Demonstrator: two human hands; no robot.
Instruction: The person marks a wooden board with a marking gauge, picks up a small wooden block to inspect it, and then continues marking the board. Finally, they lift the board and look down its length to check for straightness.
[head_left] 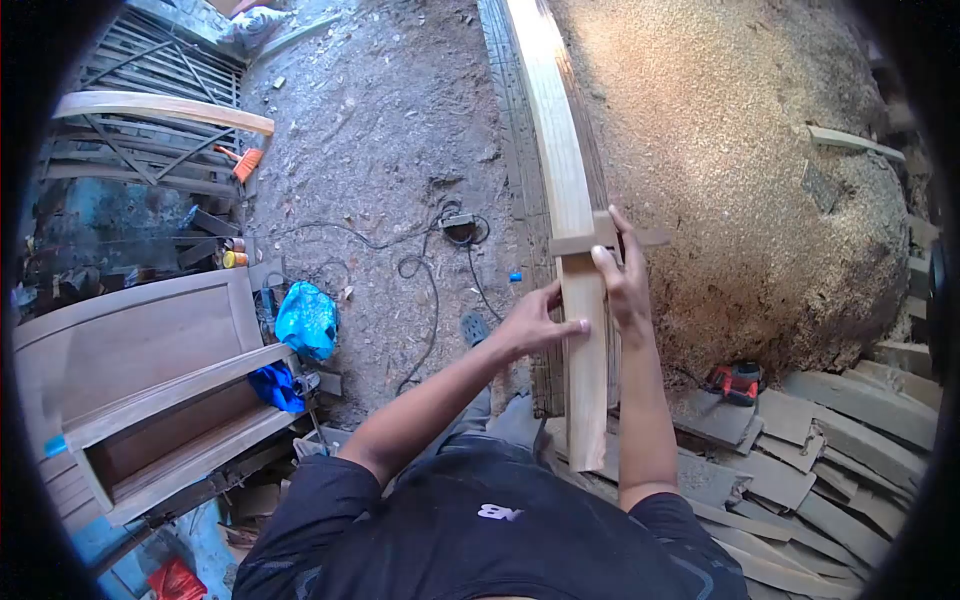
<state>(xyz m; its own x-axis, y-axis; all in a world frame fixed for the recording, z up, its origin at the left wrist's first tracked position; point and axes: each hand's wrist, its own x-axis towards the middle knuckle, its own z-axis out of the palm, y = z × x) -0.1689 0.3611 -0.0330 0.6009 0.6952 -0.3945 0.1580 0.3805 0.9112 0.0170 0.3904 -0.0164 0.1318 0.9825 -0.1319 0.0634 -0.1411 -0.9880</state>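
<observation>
A long pale wooden board (565, 160) lies lengthwise on a dark, weathered beam (510, 130), its near end reaching toward my lap. My left hand (540, 325) grips the board from the left side, thumb on the top face. Across the board rests a wooden marking gauge (575, 245), a bar passing through a small block. My right hand (625, 285) is closed around the gauge at the board's right edge, with the thumb and forefinger pressed on it. Part of the gauge is hidden behind the fingers.
Sawdust (700, 150) is heaped on the right, with a red power tool (738, 383) beside stacked offcuts (840, 450). Leftward are a power strip (458, 228) with trailing cords, a panelled wooden piece (140, 350), a blue bag (306, 320) and an orange brush (246, 163).
</observation>
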